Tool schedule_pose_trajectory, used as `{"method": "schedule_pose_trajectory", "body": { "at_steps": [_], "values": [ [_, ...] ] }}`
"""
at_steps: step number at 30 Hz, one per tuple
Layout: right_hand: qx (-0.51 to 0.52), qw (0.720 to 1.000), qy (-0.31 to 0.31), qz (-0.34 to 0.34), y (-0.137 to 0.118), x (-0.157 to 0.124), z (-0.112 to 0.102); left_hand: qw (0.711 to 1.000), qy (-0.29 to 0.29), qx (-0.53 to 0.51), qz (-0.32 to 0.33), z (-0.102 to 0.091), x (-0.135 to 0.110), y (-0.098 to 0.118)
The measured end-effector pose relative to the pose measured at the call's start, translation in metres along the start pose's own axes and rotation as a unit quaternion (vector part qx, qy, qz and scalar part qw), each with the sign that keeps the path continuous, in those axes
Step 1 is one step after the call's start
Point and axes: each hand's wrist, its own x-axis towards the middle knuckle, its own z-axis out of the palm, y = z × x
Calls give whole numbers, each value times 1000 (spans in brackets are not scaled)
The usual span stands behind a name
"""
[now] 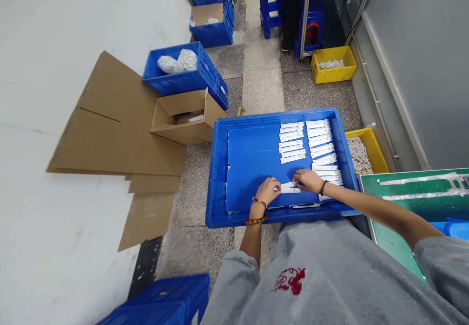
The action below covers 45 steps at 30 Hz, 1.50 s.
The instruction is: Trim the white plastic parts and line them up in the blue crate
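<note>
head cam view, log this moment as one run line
left hand: touching white flat strip | right hand: on same strip | under them: blue sheet in blue plastic crate | beside: rows of white strips

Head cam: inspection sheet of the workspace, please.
surface: blue plastic crate lined with a blue sheet, above a speckled floor
job's things: white strips in rows; one strip under the hands
clutter: flattened cardboard, open carton, blue crate of bagged white parts
grips: left hand and right hand, both bare, at that strip
cables: nothing seen
surroundings: yellow crates, green bench, blue stools
</note>
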Motion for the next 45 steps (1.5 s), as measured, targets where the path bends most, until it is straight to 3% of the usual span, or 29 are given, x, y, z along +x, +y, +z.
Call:
{"method": "schedule_pose_trajectory", "body": {
  "at_steps": [17, 30, 45],
  "values": [
    [-1, 997, 53, 51, 7, -19, -10, 999, 0, 33, 24, 4, -4, 4],
    [18, 996, 67, 52, 8, -24, -4, 998, -5, 37, 48, 17, -14, 7],
    [49, 993, 97, 52, 11, -30, 2, 997, 50, 29, 59, 15, -9, 8]
  ]
}}
